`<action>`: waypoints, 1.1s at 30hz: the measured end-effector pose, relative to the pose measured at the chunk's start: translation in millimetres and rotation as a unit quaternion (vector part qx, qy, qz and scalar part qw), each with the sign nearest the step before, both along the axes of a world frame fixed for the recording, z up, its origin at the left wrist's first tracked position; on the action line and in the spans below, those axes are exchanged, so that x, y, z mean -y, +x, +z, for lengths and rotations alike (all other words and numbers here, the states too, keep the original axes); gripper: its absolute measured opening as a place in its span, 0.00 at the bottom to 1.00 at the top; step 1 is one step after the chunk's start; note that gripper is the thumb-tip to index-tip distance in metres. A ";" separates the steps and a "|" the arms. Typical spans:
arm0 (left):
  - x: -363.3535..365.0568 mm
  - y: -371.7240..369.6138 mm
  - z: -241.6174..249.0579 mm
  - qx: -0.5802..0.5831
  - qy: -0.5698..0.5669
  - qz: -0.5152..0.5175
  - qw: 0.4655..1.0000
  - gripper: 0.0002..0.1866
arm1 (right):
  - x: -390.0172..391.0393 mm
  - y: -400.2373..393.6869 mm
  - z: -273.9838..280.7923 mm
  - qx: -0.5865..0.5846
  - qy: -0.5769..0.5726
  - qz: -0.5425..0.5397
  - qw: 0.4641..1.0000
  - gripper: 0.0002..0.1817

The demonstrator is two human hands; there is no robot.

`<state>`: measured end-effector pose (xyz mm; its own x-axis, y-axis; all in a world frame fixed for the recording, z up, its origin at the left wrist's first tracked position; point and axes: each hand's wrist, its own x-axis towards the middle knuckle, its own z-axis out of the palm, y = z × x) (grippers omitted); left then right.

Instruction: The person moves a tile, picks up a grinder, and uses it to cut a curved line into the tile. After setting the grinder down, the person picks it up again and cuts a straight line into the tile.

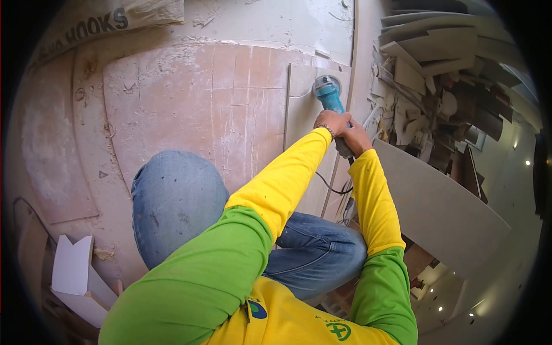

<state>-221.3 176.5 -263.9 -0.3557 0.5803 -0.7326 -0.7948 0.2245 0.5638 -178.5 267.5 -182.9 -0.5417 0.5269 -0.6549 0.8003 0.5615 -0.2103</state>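
Both hands are on a teal angle grinder (330,99). My left hand (332,122), with a bracelet at its wrist, is closed round the grinder's body just below its head. Lower down, my right hand (357,139) grips the dark rear part of the tool. The grinder's round disc guard lies over the upper part of a pale board (301,109), which has a curved line across it. A black cable runs from the tool's rear end. Whether the disc touches the board cannot be made out.
A dusty pinkish panel (184,109) lies left of the board. Broken offcuts (440,52) are piled at the upper right, above a large curved sheet (443,201). A printed sack (132,14) is at the top left, white pieces (72,267) at the lower left. My knees are below.
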 end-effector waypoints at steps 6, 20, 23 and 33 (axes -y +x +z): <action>-10.4 8.5 -17.3 -0.022 -0.036 0.039 0.998 0.36 | 6.2 -10.0 -1.9 0.024 0.016 0.014 0.999 0.32; 9.4 -2.0 -25.0 0.077 0.065 0.088 0.991 0.25 | 27.3 -12.3 -10.9 0.003 0.050 0.051 0.997 0.35; -0.2 7.9 -16.8 0.015 0.024 0.068 0.997 0.29 | 24.4 -5.7 3.2 0.029 0.040 0.054 0.997 0.35; 28.6 -7.1 30.3 -0.045 0.034 -0.081 0.995 0.33 | 40.2 4.8 39.3 0.019 -0.127 -0.148 0.981 0.21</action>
